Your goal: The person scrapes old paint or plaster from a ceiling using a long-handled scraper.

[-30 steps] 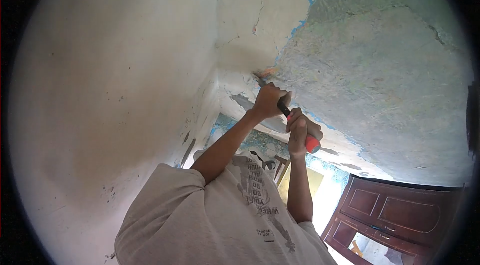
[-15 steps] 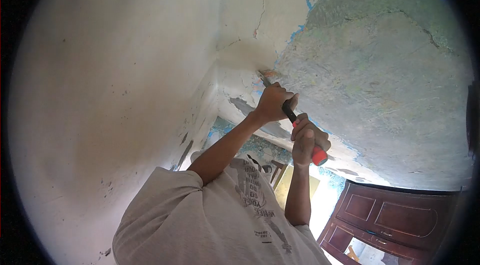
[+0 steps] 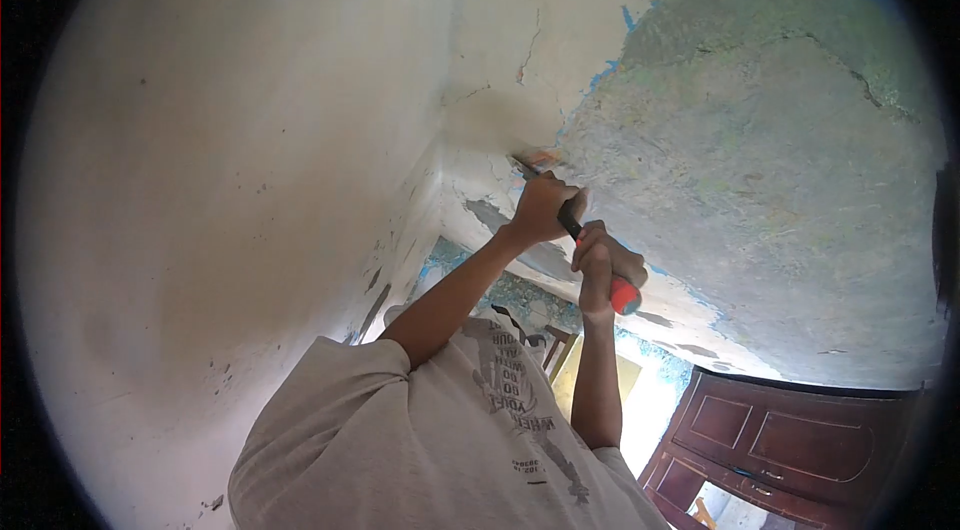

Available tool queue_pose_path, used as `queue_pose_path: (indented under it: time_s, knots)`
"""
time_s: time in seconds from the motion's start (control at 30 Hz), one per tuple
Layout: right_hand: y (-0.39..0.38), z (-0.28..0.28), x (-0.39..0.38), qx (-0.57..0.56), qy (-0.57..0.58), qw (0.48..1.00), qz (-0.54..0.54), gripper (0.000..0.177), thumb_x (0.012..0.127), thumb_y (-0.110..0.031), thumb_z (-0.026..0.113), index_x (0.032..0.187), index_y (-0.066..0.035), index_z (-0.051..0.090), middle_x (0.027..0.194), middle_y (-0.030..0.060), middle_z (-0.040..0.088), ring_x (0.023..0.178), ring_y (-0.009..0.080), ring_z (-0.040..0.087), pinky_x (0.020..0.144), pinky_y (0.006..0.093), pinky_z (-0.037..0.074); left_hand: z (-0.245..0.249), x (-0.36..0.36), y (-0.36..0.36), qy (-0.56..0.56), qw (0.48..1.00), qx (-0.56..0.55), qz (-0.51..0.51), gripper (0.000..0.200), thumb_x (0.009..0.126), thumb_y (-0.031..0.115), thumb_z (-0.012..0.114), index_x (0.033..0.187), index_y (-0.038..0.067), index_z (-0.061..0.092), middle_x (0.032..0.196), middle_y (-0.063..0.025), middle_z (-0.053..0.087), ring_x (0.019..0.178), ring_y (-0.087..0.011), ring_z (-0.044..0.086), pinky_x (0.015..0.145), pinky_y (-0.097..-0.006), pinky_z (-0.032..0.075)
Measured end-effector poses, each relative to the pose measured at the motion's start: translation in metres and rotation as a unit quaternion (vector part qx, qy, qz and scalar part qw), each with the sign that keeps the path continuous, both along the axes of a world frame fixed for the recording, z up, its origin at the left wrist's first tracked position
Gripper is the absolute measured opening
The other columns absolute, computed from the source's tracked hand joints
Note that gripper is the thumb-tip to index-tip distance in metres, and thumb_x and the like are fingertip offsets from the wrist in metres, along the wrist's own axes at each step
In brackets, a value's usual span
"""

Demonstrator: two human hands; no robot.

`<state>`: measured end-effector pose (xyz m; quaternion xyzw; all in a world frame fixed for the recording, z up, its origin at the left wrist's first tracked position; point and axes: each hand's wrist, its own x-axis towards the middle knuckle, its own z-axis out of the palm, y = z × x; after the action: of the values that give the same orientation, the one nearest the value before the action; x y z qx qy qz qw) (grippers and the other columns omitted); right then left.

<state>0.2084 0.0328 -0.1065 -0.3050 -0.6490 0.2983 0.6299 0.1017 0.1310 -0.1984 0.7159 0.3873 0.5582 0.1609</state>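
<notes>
A scraping tool with a black shaft (image 3: pixel 569 220) and a red handle end (image 3: pixel 624 296) slants across the middle of the view. My left hand (image 3: pixel 545 206) is closed round its upper part, near the metal tip (image 3: pixel 524 168). Farther down, my right hand (image 3: pixel 607 268) is wrapped round the red handle. The tip meets the wall at a small reddish-orange patch (image 3: pixel 546 159), beside the edge of the bare grey plaster (image 3: pixel 740 170). My fingers hide parts of the tool.
Cream paint (image 3: pixel 250 160) covers the surface at the left, meeting the other wall at a corner. Thin cracks run above my hands. At the lower right stands a dark red-brown wooden cabinet (image 3: pixel 810 440). My light shirt (image 3: pixel 400 440) fills the bottom.
My right hand and the red handle end have shifted up and left. The tip is a little lower in view, still by the reddish patch. The whole view has shifted slightly.
</notes>
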Motion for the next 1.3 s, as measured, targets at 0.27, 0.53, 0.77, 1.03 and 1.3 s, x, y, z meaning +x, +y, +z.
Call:
queue_pose_path:
  time_s: [0.27, 0.53, 0.77, 1.03, 1.3]
  knots:
    - [-0.017, 0.035, 0.0, 0.065, -0.019, 0.998, -0.008, 0.046, 0.102, -0.012, 0.05, 0.058, 0.0, 0.052, 0.056, 0.0082, 0.054, 0.051, 0.0185, 0.049, 0.065, 0.0389, 0.046, 0.035, 0.013, -0.012, -0.007, 0.997, 0.033, -0.07, 0.028, 0.084, 0.013, 0.073, 0.06, 0.008, 0.059, 0.057, -0.0135, 0.055, 0.057, -0.036, 0.055, 0.062, -0.0433, 0.044]
    - [0.003, -0.02, -0.002, 0.026, -0.11, 0.993, -0.014, 0.025, 0.086, 0.009, 0.054, 0.062, 0.004, 0.051, 0.057, 0.0099, 0.052, 0.053, 0.0251, 0.054, 0.065, 0.0401, 0.052, -0.035, -0.006, -0.006, -0.002, 0.991, -0.066, -0.119, 0.027, 0.082, 0.013, 0.073, 0.06, 0.006, 0.059, 0.055, -0.0133, 0.054, 0.057, -0.0366, 0.057, 0.063, -0.0453, 0.044]
    - [-0.023, 0.017, -0.018, 0.067, -0.031, 0.997, -0.032, 0.033, 0.093, 0.001, 0.053, 0.06, 0.004, 0.053, 0.056, 0.0108, 0.054, 0.051, 0.0219, 0.051, 0.062, 0.04, 0.048, 0.01, -0.001, -0.009, 0.01, 0.991, 0.002, -0.135, 0.027, 0.082, 0.018, 0.075, 0.064, 0.006, 0.06, 0.059, -0.0128, 0.055, 0.058, -0.0341, 0.053, 0.061, -0.0431, 0.041]
    - [-0.018, 0.005, -0.02, 0.063, -0.039, 0.997, -0.018, 0.019, 0.078, 0.008, 0.061, 0.063, 0.001, 0.051, 0.062, 0.0094, 0.054, 0.057, 0.0258, 0.058, 0.066, 0.04, 0.054, -0.003, -0.007, -0.008, 0.031, 0.985, -0.052, -0.159, 0.027, 0.081, 0.013, 0.075, 0.062, 0.006, 0.058, 0.06, -0.0157, 0.055, 0.059, -0.038, 0.053, 0.062, -0.0439, 0.04]
    - [-0.014, -0.03, -0.025, -0.018, -0.041, 0.997, -0.066, 0.025, 0.088, 0.003, 0.055, 0.064, 0.0, 0.054, 0.061, 0.0108, 0.054, 0.058, 0.0254, 0.056, 0.067, 0.0377, 0.05, -0.046, -0.022, -0.001, 0.061, 0.981, -0.068, -0.173, 0.028, 0.079, 0.014, 0.077, 0.06, 0.005, 0.057, 0.056, -0.0149, 0.054, 0.056, -0.039, 0.053, 0.061, -0.0459, 0.04]
